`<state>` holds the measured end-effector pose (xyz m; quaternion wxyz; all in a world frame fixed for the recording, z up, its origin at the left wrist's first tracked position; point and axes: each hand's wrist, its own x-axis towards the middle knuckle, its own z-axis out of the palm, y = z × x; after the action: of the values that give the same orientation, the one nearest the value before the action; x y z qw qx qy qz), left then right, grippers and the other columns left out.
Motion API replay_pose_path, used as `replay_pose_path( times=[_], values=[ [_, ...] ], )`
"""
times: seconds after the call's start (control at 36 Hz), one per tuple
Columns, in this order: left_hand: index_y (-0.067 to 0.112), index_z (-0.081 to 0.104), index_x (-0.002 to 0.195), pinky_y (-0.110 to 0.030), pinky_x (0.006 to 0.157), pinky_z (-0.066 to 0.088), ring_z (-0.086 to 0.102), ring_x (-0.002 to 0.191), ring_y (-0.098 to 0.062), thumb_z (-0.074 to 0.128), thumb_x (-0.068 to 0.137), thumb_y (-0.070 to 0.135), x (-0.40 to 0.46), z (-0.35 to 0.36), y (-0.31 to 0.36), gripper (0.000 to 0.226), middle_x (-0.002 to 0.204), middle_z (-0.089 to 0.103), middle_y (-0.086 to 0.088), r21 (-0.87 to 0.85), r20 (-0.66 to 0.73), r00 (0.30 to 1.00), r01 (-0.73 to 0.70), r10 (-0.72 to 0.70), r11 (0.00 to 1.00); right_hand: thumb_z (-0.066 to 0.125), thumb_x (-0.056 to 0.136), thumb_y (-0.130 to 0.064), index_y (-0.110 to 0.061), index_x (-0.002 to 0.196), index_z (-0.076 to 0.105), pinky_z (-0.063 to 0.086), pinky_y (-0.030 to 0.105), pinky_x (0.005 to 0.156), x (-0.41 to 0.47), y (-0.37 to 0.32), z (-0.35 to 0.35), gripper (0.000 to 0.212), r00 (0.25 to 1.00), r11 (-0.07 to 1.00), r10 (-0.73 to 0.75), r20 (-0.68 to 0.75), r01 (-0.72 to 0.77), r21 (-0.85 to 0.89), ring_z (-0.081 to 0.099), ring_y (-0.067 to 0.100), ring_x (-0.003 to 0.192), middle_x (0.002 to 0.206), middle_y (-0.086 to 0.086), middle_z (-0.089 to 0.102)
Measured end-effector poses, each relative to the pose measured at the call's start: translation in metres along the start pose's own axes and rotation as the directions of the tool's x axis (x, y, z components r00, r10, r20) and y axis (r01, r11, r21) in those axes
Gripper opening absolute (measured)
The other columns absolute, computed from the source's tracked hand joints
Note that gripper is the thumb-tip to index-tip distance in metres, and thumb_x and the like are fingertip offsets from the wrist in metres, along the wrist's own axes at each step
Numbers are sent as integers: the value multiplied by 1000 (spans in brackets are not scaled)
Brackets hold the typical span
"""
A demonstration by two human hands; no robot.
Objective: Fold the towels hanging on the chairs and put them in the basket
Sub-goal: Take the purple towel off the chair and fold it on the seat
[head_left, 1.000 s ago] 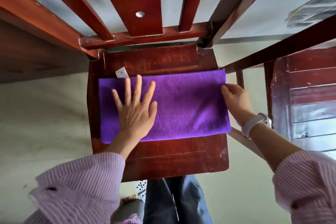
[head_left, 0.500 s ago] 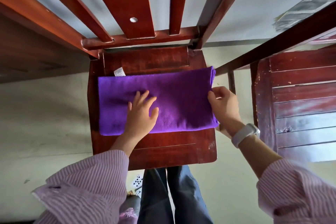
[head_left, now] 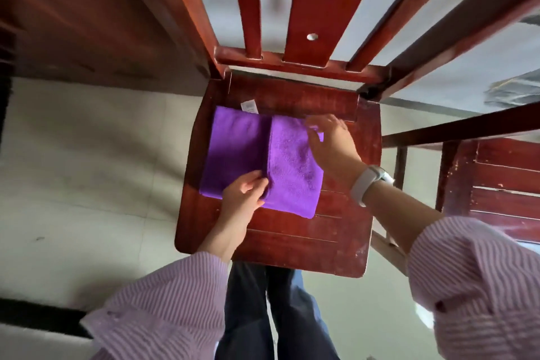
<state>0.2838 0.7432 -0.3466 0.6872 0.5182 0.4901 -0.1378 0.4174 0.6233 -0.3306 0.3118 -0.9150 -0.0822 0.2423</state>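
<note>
Purple towel (head_left: 292, 166) now folded rightward since earlier, long axis near-to-far on chair seat (head_left: 336, 231), left hand (head_left: 244, 194) pinching fold edge, right hand (head_left: 330, 146) apparently pinching far corner.

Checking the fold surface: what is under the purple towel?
The purple towel lies on the wooden chair seat, a white tag peeking out behind. Beneath the cloth, the seat is hidden.

one purple towel (head_left: 263, 161) w/ one white label (head_left: 248, 105). two wooden chairs: one chair (head_left: 306, 237) under the towel, second chair (head_left: 496, 184) at right edge. two hands: left hand (head_left: 242, 197), right hand (head_left: 333, 146). one white wristband (head_left: 368, 183). two striped sleeves.
</note>
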Motion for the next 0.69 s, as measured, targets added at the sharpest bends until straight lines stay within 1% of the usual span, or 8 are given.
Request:
replay_pose_path(
  times=[0.08, 0.14, 0.25, 0.36, 0.44, 0.53, 0.61, 0.69],
  values=[
    [23, 63, 92, -18, 66, 49, 57, 65, 8, 64, 85, 14, 0, 6, -5, 11, 78, 64, 14, 10, -2, 999, -52, 52, 999, 46, 91, -18, -21, 126, 53, 32, 40, 99, 18, -3, 5, 35, 992, 976, -70, 105, 90, -196, 39, 28, 122, 132, 3, 50],
    [28, 64, 80, -23, 72, 49, 58, 66, 7, 72, 77, 26, 0, 8, -9, 9, 71, 65, 18, 68, 55, 993, -108, 104, 992, 46, 93, -28, -25, 133, 44, 27, 44, 102, 31, -8, 9, 41, 974, 931, -62, 218, 135, -338, 31, 26, 130, 140, 0, 42],
    [17, 66, 83, -25, 66, 44, 53, 65, -4, 67, 58, 45, 3, 8, -19, 38, 68, 62, 12, 187, 47, 972, -236, 231, 953, 45, 92, -43, -23, 138, 37, 20, 49, 107, 47, -16, 21, 51, 943, 862, 22, 333, 151, -483, 24, 26, 136, 144, 2, 37],
    [7, 66, 100, -21, 68, 43, 53, 66, -4, 63, 67, 30, 1, 7, -22, 40, 79, 66, 1, 237, -28, 946, -308, 324, 921, 47, 90, -44, -21, 131, 47, 25, 46, 104, 51, -18, 23, 47, 955, 842, -17, 297, 174, -510, 32, 27, 129, 136, 6, 42],
    [5, 65, 102, -24, 72, 44, 58, 74, -13, 66, 74, 20, -2, 3, -23, 32, 85, 68, -6, 260, -63, 926, -345, 373, 902, 53, 88, -40, -18, 118, 57, 31, 45, 101, 51, -19, 24, 37, 957, 879, -74, 281, 195, -436, 39, 30, 123, 126, 7, 49],
    [2, 64, 103, -21, 75, 44, 58, 77, -12, 67, 80, 6, -4, -2, -25, 24, 92, 68, -10, 271, -116, 912, -352, 394, 896, 59, 85, -32, -15, 101, 62, 41, 49, 94, 50, -22, 20, 24, 958, 943, -102, 266, 179, -280, 50, 31, 108, 108, 8, 57],
    [2, 65, 104, -21, 75, 46, 58, 77, -14, 66, 81, 7, -7, -10, -26, 24, 91, 68, -10, 277, -181, 899, -342, 399, 898, 59, 86, -23, -12, 99, 61, 47, 45, 86, 44, -33, 14, 17, 942, 977, -108, 317, 159, -139, 58, 31, 94, 100, 9, 63],
    [0, 65, 103, -13, 67, 42, 59, 75, -19, 67, 82, 9, -8, -20, -25, 23, 87, 69, -14, 304, -244, 880, -330, 408, 894, 56, 89, -17, -10, 101, 62, 46, 34, 77, 42, -46, 11, 15, 918, 980, -155, 366, 190, -63, 58, 24, 87, 94, 5, 63]
  ],
)
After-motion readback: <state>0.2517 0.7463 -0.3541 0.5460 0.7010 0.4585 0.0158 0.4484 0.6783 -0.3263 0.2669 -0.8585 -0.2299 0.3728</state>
